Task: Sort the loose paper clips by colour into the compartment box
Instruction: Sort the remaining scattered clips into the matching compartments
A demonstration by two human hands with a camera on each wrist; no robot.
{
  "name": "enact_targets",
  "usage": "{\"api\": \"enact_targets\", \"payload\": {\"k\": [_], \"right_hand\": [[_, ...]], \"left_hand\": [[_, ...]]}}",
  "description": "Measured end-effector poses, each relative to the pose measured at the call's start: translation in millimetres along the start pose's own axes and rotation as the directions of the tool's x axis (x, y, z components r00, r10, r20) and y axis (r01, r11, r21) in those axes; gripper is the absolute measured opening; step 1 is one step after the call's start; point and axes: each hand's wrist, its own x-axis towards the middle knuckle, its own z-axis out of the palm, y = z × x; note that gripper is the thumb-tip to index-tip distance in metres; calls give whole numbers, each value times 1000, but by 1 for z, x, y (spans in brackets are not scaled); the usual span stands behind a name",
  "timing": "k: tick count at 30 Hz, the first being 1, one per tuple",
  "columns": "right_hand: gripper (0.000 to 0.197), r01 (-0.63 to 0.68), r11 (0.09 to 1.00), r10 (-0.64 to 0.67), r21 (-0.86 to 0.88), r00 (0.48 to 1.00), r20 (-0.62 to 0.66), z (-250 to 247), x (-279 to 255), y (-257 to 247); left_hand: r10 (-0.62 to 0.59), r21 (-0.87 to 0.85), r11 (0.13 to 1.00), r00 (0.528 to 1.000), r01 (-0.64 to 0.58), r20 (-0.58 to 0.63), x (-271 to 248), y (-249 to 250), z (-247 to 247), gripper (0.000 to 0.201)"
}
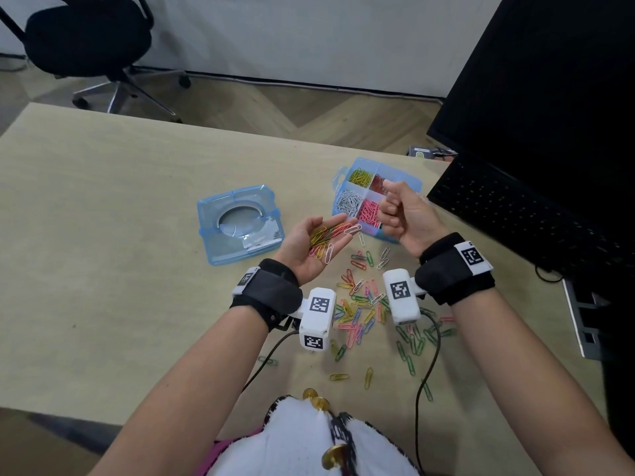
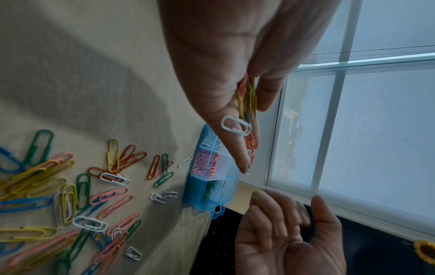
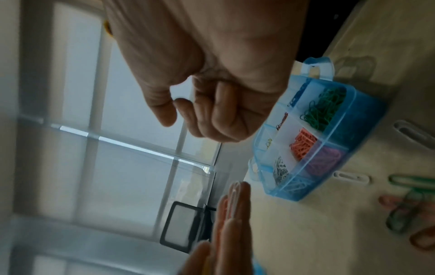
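Note:
My left hand (image 1: 318, 250) is held palm up with near-straight fingers, carrying a mixed bunch of paper clips (image 1: 330, 233): yellow, red, pink, green and white. The left wrist view shows that bunch (image 2: 247, 96) with a white clip (image 2: 235, 125) lying on the fingers. My right hand (image 1: 402, 211) hovers over the blue compartment box (image 1: 338, 187) with curled fingers (image 3: 219, 115); I see no clip in them. The box (image 3: 353, 121) holds yellow, red, white, pink and green clips in separate compartments. Loose clips (image 1: 360, 304) lie scattered on the table below my wrists.
The box's blue lid (image 1: 240, 228) lies upside down left of my hands. A black keyboard (image 1: 515, 207) and monitor (image 1: 549, 80) stand close on the right. An office chair (image 1: 86, 39) is beyond the table's far edge. Wrist camera cables (image 1: 426, 365) trail over the clips.

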Motion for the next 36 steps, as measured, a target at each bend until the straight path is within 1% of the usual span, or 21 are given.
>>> {"api": "enact_targets", "payload": {"k": [2,3,4,6,8,9,10,11,13,16,18,20,23,24,27,28,30,31,33,35,36], "right_hand": [[34,74,978,-73,-197,997,14,3,-2,2],[28,129,934,-124,-334,992,36,5,-4,4],[20,188,860,-178,-475,982,66,7,-5,5],[4,299,661,-266,-688,951,158,9,-8,6],[14,369,444,-315,-816,917,243,12,-11,9],[18,371,364,-337,-854,907,251,14,-11,11],[21,367,316,-366,-875,898,245,15,-11,12],[22,363,295,-392,-884,889,234,17,-12,13],[19,377,298,-421,-877,876,234,21,-12,16],[15,401,281,-411,-872,871,268,24,-13,19],[13,423,266,-405,-866,864,298,23,-13,18],[8,421,284,-384,-861,873,300,21,-13,15],[5,366,395,-300,-842,918,258,14,-7,8],[5,354,452,-276,-819,928,249,12,-6,6],[5,329,700,-248,-634,944,216,10,-7,-1],[8,314,787,-242,-531,949,203,9,-9,-4],[19,254,941,-207,-225,955,211,9,-14,-8],[22,206,976,-186,-67,956,228,9,-16,-10],[18,98,984,-134,151,960,248,9,-21,-13],[11,8,961,-86,275,958,274,11,-23,-13],[15,-24,950,-68,312,957,283,12,-22,-12]], "left_hand": [[4,22,1000,1000,-4,7,0,0,1,42],[2,32,999,1000,-3,14,-1,0,2,42],[-1,39,999,1000,1,19,-1,1,4,43],[-8,31,1000,999,7,35,-1,0,7,46],[-21,6,1000,997,21,73,-3,0,9,53],[-27,1,1000,996,27,86,-3,0,10,55],[-30,6,1000,996,29,85,-3,0,10,53],[-28,11,1000,997,27,75,-2,1,10,50],[-23,13,1000,998,23,51,-1,1,11,46],[-29,18,999,998,28,48,0,2,11,47],[-40,1,999,997,40,68,-1,1,9,48],[-44,-12,999,997,45,66,-1,1,7,46],[-33,29,999,999,32,36,0,1,5,41],[-33,39,999,999,31,35,0,2,6,41],[-35,32,999,998,34,46,-2,2,7,43],[-36,30,999,998,35,49,-2,1,7,43],[-36,35,999,998,34,48,-3,1,7,42],[-34,38,999,998,33,44,-2,1,7,42],[-36,43,999,999,34,39,-3,0,8,42],[-37,41,999,999,35,40,-4,0,9,42],[-38,34,999,998,36,43,-5,0,10,42]]}}
